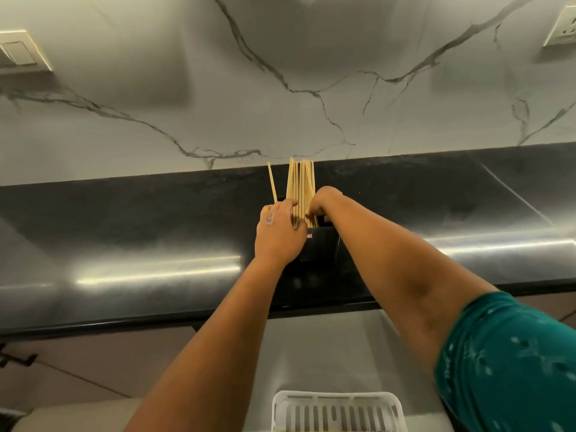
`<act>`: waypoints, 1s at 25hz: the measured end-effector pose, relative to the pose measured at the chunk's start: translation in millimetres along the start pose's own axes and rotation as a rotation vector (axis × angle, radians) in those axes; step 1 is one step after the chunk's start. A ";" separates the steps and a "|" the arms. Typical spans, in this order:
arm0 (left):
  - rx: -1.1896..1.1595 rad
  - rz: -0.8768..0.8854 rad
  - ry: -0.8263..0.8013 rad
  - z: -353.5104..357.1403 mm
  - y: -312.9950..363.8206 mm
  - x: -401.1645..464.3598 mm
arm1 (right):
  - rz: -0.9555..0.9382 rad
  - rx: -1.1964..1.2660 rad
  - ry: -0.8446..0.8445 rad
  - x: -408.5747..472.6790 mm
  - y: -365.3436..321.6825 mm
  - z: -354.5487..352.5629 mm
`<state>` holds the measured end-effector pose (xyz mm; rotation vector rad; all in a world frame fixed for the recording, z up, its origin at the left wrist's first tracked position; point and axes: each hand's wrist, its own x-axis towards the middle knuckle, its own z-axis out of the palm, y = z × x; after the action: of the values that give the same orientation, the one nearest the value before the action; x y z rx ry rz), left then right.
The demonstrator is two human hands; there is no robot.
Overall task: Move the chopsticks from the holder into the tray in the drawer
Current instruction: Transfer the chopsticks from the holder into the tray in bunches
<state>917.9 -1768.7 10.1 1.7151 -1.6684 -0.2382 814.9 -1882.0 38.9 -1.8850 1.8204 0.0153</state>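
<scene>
Both hands [280, 232] [322, 202] grip chopsticks [300, 185] above holder [318, 244] rim.

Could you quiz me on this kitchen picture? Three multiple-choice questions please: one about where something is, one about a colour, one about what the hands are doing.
1. Where does the white tray sit?
A. On the counter
B. Below the counter edge, nearest the viewer
C. On the wall

2. What colour is the holder?
A. Black
B. Red
C. White

3. What are the left hand and right hand doing?
A. Hanging idle
B. Gripping the tray
C. Closing round the chopsticks in the holder

Answers: 1 B, it shows at the bottom of the picture; 2 A, dark like the counter; 3 C, fingers curl round the bundle.
</scene>
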 end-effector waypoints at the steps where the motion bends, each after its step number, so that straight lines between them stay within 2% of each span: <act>1: 0.017 0.009 0.006 2.1 -3.4 -2.5 | 0.015 0.001 -0.044 2.7 -1.0 0.5; 4: 0.070 0.027 0.017 4.2 -14.5 -8.2 | 0.055 0.110 -0.125 11.7 0.3 1.6; 6: 0.064 0.021 0.025 2.7 -20.3 -11.2 | 0.085 0.225 -0.090 16.4 3.2 4.8; 10: 0.025 0.007 0.041 -4.8 -20.4 -15.1 | -0.027 0.228 0.163 10.1 11.2 2.6; 14: -0.071 -0.085 0.051 -20.7 -2.9 -17.8 | -0.213 0.523 0.427 -29.7 16.0 -25.0; 17: -0.321 -0.179 0.081 -39.7 23.3 -27.3 | -0.353 0.571 0.567 -79.9 16.1 -53.8; 19: -0.564 -0.256 0.080 -56.2 46.8 -40.7 | -0.448 0.640 0.498 -122.7 21.1 -63.8; 21: -0.740 -0.270 0.032 -74.2 67.0 -57.3 | -0.514 0.683 0.282 -166.9 29.2 -58.6; 25: -0.880 -0.265 -0.263 -92.4 77.7 -102.6 | -0.433 0.364 -0.188 -234.6 45.7 -17.3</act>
<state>895.7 -1632.7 88.3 1.2268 -1.1961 -1.1722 743.0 -1668.6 120.9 -1.8951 1.1714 -0.2625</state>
